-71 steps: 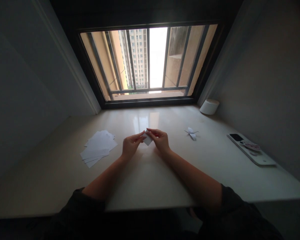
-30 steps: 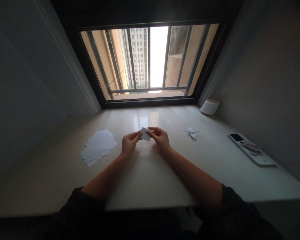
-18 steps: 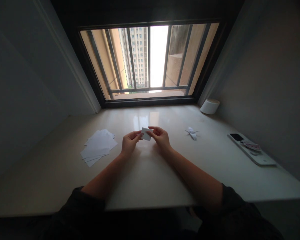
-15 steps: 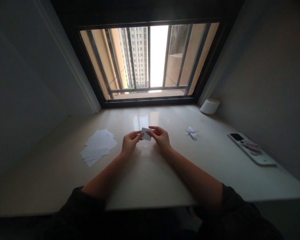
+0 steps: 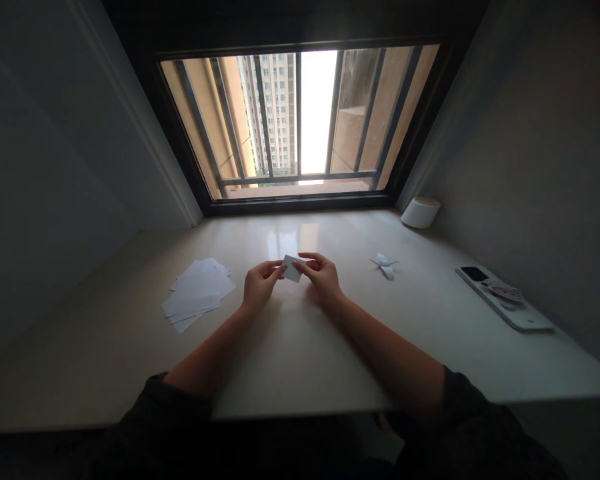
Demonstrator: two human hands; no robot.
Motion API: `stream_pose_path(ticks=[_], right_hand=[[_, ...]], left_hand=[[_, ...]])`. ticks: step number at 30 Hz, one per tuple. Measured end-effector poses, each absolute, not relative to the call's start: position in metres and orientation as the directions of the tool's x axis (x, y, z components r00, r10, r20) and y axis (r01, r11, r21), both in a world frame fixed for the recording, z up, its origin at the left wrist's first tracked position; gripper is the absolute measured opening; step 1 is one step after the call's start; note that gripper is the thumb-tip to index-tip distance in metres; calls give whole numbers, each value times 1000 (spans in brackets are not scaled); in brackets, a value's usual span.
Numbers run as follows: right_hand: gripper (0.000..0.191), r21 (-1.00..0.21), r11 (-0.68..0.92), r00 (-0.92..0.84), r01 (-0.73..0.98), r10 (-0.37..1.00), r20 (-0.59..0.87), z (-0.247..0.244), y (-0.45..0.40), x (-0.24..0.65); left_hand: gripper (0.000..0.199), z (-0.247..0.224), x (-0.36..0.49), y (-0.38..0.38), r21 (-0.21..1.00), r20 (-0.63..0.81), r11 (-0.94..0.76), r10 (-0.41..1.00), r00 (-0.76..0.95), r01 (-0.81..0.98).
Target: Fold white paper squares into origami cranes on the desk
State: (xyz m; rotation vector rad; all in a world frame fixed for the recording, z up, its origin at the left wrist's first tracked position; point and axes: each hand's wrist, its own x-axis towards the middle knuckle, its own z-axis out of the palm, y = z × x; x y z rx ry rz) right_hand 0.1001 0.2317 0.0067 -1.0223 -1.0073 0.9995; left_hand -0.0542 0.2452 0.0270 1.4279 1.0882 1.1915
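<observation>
A small folded piece of white paper (image 5: 293,269) is held up between my two hands, above the middle of the pale sill. My left hand (image 5: 261,285) pinches its left edge with thumb and fingers. On the opposite edge, my right hand (image 5: 323,275) grips it, thumb in front and fingers behind. To the left lies a loose stack of white paper sheets (image 5: 197,293). A folded paper crane (image 5: 384,265) rests on the surface to the right of my right hand. The back of the folded paper is hidden from me.
A white cylindrical object (image 5: 421,213) stands in the far right corner, by the wall. Near the right edge lies a phone (image 5: 505,298) with a picture on its case. A barred window (image 5: 300,127) closes off the back of the pale sill (image 5: 300,360).
The folded paper has turned slightly between my fingers, so its corner points more downward. My hands have hardly moved, and everything else stays in place.
</observation>
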Motion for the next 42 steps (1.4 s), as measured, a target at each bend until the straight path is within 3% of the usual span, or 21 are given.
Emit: stream_pose_path(ticks=[13,31,38,42], right_hand=[[47,-959,228,188,-166,962,196,10,232,101],[47,-962,226,163,-154,966,200,10,233,101],[35,-989,144,55,42,988,146,14,230,102],[34,-995,94,65,37,993,97,12,229,103]], left_hand=[[32,22,-59,247,974,-30,-62,918,394,218],[34,21,-57,245,989,9,-62,930,368,134],[40,20,-59,247,995,32,-62,945,326,83],[41,21,-60,247,992,24,-64,939,342,105]])
